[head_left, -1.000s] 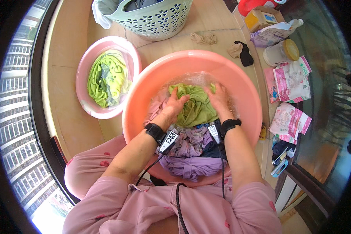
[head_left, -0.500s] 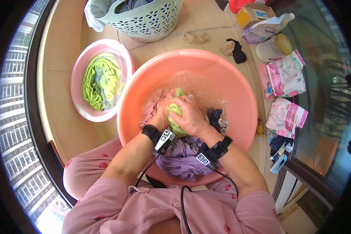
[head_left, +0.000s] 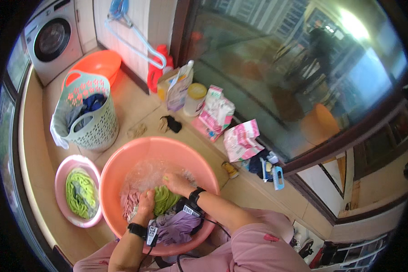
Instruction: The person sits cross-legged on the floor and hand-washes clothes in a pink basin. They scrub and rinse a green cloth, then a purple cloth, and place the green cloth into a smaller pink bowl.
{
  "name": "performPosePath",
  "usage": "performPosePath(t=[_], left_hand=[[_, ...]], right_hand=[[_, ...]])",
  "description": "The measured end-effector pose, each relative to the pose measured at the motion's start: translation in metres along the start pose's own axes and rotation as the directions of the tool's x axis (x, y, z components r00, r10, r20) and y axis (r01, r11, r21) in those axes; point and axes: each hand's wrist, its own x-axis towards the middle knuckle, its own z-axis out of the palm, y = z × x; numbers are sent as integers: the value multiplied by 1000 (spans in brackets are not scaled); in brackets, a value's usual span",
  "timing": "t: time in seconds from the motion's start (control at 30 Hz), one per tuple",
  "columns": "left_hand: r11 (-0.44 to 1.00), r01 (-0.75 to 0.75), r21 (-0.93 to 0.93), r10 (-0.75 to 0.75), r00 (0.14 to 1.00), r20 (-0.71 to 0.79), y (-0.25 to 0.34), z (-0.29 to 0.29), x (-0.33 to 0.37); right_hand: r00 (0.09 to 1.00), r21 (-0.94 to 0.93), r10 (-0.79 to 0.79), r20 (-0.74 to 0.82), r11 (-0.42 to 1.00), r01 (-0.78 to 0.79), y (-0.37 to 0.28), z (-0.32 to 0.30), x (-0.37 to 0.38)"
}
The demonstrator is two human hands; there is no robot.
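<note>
A large orange-pink basin [head_left: 203, 165] holds sudsy water and soaking laundry. Between my hands a light green garment [head_left: 165, 201] stretches out, partly above the water. My left hand [head_left: 146, 205] is closed on its left side, and my right hand [head_left: 177, 183] grips its upper right edge. Pink cloth [head_left: 130, 199] lies in the water beside my left hand. Nearer me, a purple garment [head_left: 179, 228] is bunched against the near side of the basin. Dark cloth shows partly under my right wrist.
A pink basin [head_left: 59, 183] with green clothes stands at the left, below a tall laundry basket [head_left: 95, 131]. Small socks [head_left: 171, 123] lie on the floor. Detergent bags [head_left: 242, 140], a lidded jar [head_left: 195, 99] and a blue brush [head_left: 278, 178] line the glass door. A washing machine [head_left: 52, 38] stands far left.
My head has turned toward the right and up, so more of the room shows. My hands have moved apart, and the green garment, bunched between them before, is now spread out.
</note>
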Motion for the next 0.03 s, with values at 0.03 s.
performPosePath(t=[0.03], left_hand=[[999,4,-53,-4,1000,3,4,-2,-4]], right_hand=[[998,49,-58,1,997,57,-2,-6,-4]])
